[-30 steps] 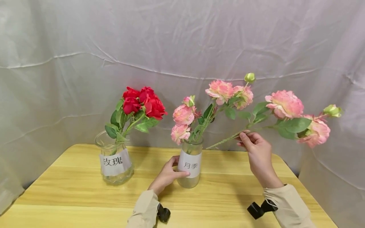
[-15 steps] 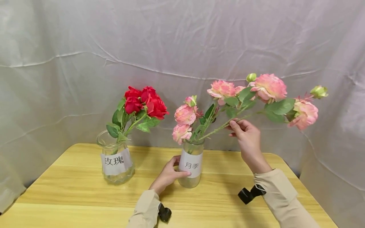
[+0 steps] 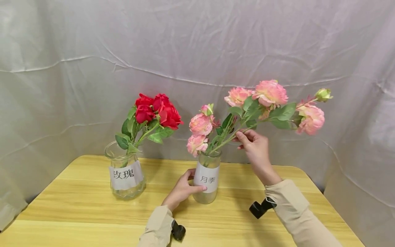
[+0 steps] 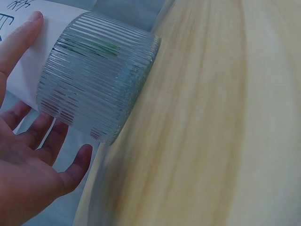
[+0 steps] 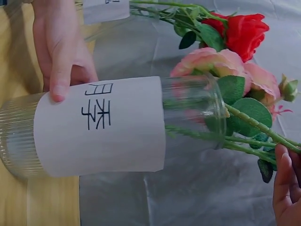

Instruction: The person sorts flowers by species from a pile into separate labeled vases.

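Note:
My left hand (image 3: 182,189) holds a clear glass vase (image 3: 206,197), thumb on its white paper label (image 4: 35,61) and fingers round the far side. The vase stands upright on the table, with pink flowers (image 3: 200,124) in it. Between thumb and fingertips, my right hand (image 3: 256,151) pinches the green stem (image 5: 256,123) of another pink flower spray (image 3: 271,93). This spray slants up to the right, with two large blooms, leaves and a green bud (image 3: 323,94). Its cut end is at the vase's rim (image 5: 218,113); whether it is inside, I cannot tell.
To the left stands a wider glass vase (image 3: 128,193), also labelled, with red roses (image 3: 168,115) leaning right. Both vases are on a yellow wooden table (image 3: 92,212). A grey cloth backdrop (image 3: 197,41) hangs close behind the table's far edge.
My right hand has moved left and slightly up, bringing the pink flower spray's stem end from beside the vase to its mouth. The left hand has kept its hold on the vase.

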